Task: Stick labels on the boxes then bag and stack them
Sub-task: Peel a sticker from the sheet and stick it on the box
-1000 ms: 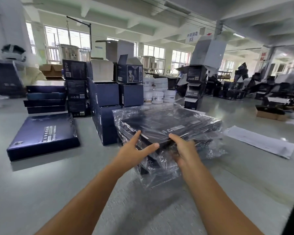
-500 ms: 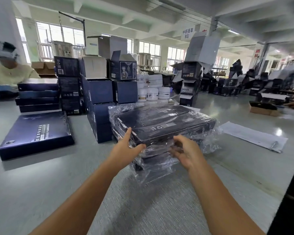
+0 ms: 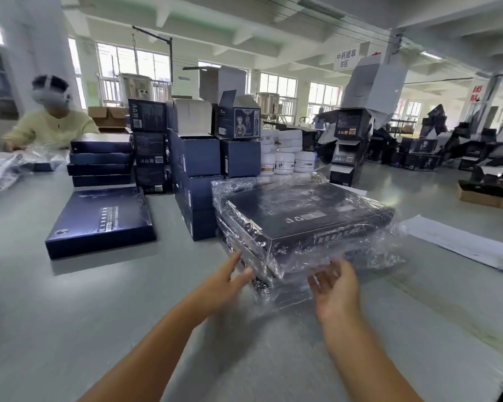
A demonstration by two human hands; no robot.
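Note:
A stack of flat dark boxes in clear plastic bags [image 3: 305, 224] lies on the grey table [image 3: 70, 329] ahead of me. My left hand [image 3: 224, 285] hovers at the stack's near left corner, fingers straight, holding nothing. My right hand [image 3: 336, 288] is just in front of the stack's near edge, palm up, fingers loose against the crinkled bag end. An unbagged dark blue flat box [image 3: 102, 223] lies to the left.
Stacks of blue cartons [image 3: 198, 181] and flat boxes [image 3: 100, 159] stand behind. White jars [image 3: 285, 158] sit further back. A sheet of white paper [image 3: 459, 242] lies at right. A person in a yellow top [image 3: 50, 126] works at far left.
Both hands have let go of the top bagged box and drawn back toward me. The box now rests on the stack. The view has turned left, showing the other person.

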